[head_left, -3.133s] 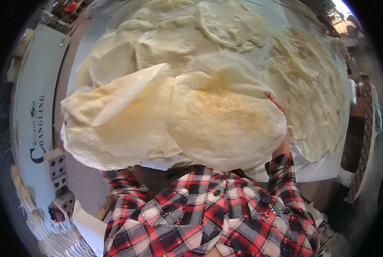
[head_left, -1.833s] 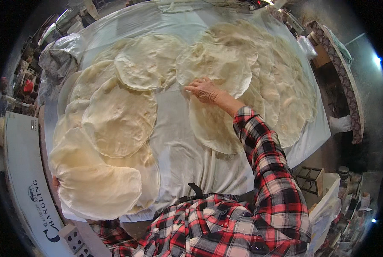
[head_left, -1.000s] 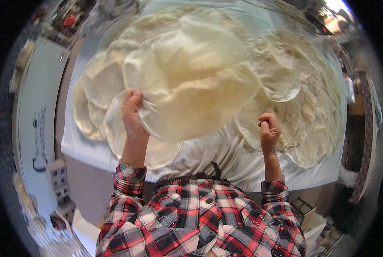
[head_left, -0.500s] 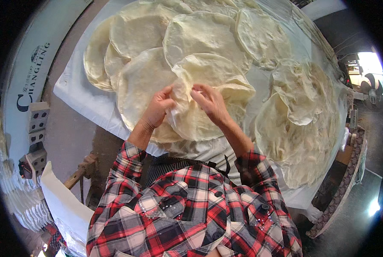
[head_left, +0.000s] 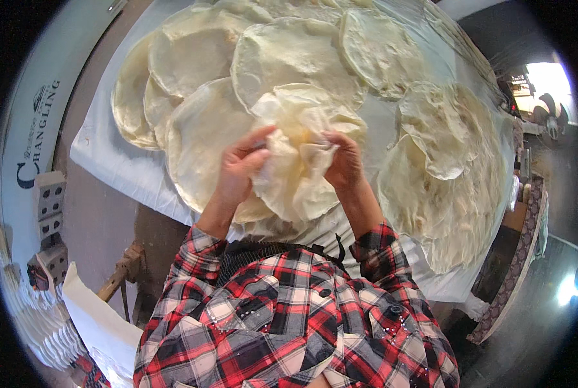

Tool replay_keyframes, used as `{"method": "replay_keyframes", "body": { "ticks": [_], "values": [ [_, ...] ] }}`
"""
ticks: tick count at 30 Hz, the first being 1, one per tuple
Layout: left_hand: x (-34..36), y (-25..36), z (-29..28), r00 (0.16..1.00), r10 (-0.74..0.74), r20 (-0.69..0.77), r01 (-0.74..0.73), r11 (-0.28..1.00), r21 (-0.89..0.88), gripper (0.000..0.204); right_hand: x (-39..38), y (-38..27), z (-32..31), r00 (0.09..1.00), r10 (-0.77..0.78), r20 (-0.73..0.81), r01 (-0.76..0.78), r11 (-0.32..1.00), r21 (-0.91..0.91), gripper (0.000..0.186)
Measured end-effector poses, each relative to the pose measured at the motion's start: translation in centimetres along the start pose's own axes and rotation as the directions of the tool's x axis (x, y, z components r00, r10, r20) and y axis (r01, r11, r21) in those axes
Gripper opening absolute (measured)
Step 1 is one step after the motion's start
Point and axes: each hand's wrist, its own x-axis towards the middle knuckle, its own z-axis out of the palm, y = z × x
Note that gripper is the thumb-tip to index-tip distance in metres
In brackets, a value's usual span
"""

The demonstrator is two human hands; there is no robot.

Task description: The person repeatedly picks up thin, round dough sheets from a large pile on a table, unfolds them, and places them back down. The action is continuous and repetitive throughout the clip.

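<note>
Between my two hands is a thin, pale yellow round sheet (head_left: pixel 305 184), like a flatbread or pancake skin, crumpled and folded along its middle. My left hand (head_left: pixel 240 171) pinches its left part between thumb and fingers. At the right, my right hand (head_left: pixel 344 158) grips the other side with curled fingers. Under and beyond the hands lie piles of similar round sheets; one pale round sheet (head_left: pixel 205 142) is just left of my left hand, and another round sheet (head_left: pixel 295 61) lies farther off, its edge overlapping its neighbours.
White plastic sheeting (head_left: pixel 95 152) covers the work table. To the right spreads a wide heap of wrinkled sheets (head_left: pixel 444 194). A fan (head_left: pixel 550 116) stands at the far right. On the left are a pale panel (head_left: pixel 49 97), socket blocks (head_left: pixel 51 197) and a wooden bar (head_left: pixel 117 275).
The sheet has gone from hanging fairly flat to bunched and folded between my hands. My right hand has moved right and turned, spreading the hands apart. The view has shifted slightly.
</note>
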Motion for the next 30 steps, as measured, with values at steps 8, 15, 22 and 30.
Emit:
{"method": "replay_keyframes", "body": {
  "ticks": [8,15,22,30],
  "values": [
    [1.3,3.1,-6.5,0.955,0.122,-0.27,-0.18,0.963,-0.2,0.052,-12.6,-5.5,-6.1,0.548,-0.836,-0.037,0.762,0.517,-0.39,0.032],
    [0.9,4.1,-7.1,0.887,0.023,-0.461,0.017,0.996,0.083,0.054,-26.2,-9.7,-3.1,0.488,-0.75,-0.445,0.714,0.637,-0.291,0.049],
    [1.6,3.7,-4.5,0.919,-0.009,-0.393,0.105,0.969,0.224,0.054,-41.0,-25.4,-12.3,0.076,-0.979,-0.191,0.589,0.199,-0.783,0.031],
    [0.1,4.6,1.4,0.947,0.096,-0.307,-0.006,0.959,0.282,0.057,-28.1,-36.8,-16.0,0.61,-0.792,0.03,0.185,0.105,-0.977,0.024]
  ]
}}
